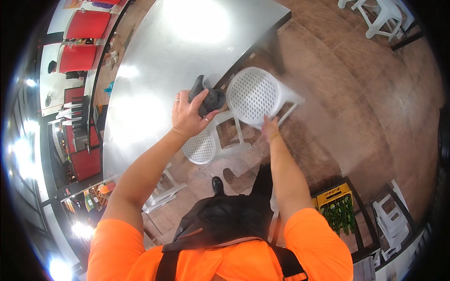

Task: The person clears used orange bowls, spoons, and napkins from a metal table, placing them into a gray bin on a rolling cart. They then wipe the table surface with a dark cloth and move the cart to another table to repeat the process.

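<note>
A bunched dark grey cloth is gripped in my left hand, which has rings on it and is over the edge of a shiny metal-topped table. My right hand holds the rim of a white plastic stool with a perforated round seat. That stool is tilted beside the table's edge, its legs pointing right. Below it, a second white plastic stool shows its perforated seat and legs near the table. The fingertips of my right hand are partly hidden by the stool.
More white stools stand at the upper right, lower left and lower right. A yellow crate of green bottles sits in a dark frame at the lower right. Red chair backs and a person's head show at the left.
</note>
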Demonstrator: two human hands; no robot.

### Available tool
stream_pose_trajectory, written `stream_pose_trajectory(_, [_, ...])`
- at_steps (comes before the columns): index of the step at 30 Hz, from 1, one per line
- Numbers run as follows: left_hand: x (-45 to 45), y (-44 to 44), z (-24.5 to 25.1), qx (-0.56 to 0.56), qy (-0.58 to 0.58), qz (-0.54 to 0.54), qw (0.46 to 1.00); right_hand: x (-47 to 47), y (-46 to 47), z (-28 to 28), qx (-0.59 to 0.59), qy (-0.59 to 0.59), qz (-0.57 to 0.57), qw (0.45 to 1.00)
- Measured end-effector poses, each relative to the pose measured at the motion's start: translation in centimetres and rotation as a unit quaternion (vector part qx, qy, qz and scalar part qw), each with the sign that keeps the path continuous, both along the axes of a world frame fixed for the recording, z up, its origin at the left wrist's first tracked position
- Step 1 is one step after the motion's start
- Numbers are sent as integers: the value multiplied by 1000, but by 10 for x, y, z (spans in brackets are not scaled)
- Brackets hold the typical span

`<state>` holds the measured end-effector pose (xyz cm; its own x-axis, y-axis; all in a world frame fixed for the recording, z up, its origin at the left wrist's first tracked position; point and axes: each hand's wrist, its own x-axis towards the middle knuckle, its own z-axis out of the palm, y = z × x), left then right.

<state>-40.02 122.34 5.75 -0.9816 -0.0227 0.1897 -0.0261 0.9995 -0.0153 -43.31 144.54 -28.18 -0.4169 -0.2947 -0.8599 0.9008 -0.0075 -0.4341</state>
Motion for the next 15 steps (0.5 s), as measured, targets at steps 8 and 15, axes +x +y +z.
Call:
stream_pose_trajectory(8, [-2, 4, 0, 34, 16, 5, 999, -6, 30, 13, -26, 99, 234, 967])
stream_pose_trajectory(15, [-1, 8, 3, 52, -1, 15, 999, 102, 233, 75, 208, 191, 506, 815])
